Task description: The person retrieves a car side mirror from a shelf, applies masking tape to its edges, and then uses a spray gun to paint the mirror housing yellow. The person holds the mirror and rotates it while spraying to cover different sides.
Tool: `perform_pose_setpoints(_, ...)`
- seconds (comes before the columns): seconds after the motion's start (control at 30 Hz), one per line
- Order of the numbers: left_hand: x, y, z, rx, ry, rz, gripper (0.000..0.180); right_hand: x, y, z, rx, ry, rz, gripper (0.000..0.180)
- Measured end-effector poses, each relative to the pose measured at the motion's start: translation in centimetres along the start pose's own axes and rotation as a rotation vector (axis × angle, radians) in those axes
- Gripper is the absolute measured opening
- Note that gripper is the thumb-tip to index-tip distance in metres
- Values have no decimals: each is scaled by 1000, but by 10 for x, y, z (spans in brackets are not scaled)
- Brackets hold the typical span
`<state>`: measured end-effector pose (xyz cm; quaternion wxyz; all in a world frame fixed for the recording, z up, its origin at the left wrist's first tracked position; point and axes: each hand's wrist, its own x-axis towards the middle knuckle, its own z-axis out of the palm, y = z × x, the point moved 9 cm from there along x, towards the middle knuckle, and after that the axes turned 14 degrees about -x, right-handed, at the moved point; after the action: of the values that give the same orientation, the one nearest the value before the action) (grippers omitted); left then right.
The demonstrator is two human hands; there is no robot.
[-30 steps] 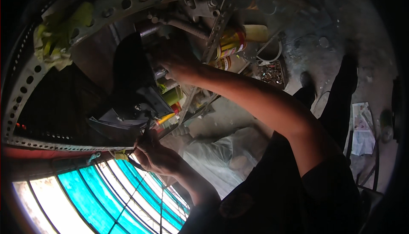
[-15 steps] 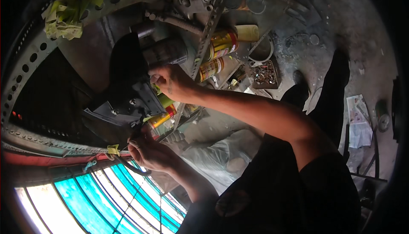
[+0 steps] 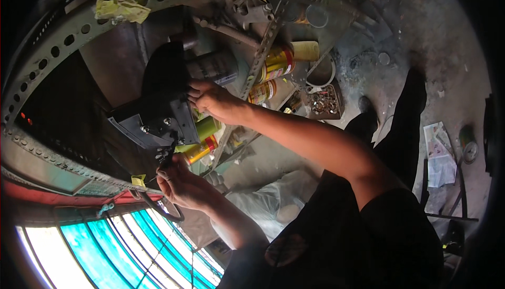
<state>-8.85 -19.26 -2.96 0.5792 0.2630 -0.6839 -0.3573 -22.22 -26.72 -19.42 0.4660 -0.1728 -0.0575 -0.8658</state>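
Right hand point(image 3: 220, 102) has come down from upper middle since a second ago; my fingers curl beside the black metal part point(image 3: 181, 120), left of centre, and I cannot tell whether they grip. My left hand point(image 3: 183, 185), lower left of centre, pinches a dark piece point(image 3: 167, 158) below the part's bolts point(image 3: 167, 122). Yellow tin point(image 3: 200, 150) close by.

The room is dim, with strong daylight glaring through the striped panel point(image 3: 108, 247) at the lower left, its pale strips blown out to white. Deep shadow swallows much of the black bracket point(image 3: 181, 118) and hides what the fingertips of the left hand point(image 3: 181, 186) meet, though its bolts point(image 3: 144, 129) glint. The floor point(image 3: 447, 73) looks grey and soft. Fisheye distortion bows the perforated rail point(image 3: 79, 33), and the corners fade to black.
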Motion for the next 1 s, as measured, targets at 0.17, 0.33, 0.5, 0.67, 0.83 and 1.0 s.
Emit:
perform_pose_setpoints(0.17,8,-1,-6,-61,-25,-13,18,5,7,2,-7,11,-48,81)
perform_pose_setpoints(0.33,16,-4,-6,-147,-96,-20,21,12,18,2,38,-16,-147,85)
perform_pose_setpoints(0.5,22,-1,-23,-171,-50,-18,18,9,41,4,27,-1,-76,79)
perform_pose_setpoints(0.67,28,-7,-24,-251,-135,-11,14,11,40,-4,48,52,-141,87)
perform_pose_setpoints(0.83,26,-6,-23,-251,-150,19,21,12,29,1,41,32,-176,90)
perform_pose_setpoints(1.0,17,-8,-26,-227,-95,19,20,4,12,9,-140,54,-203,87)
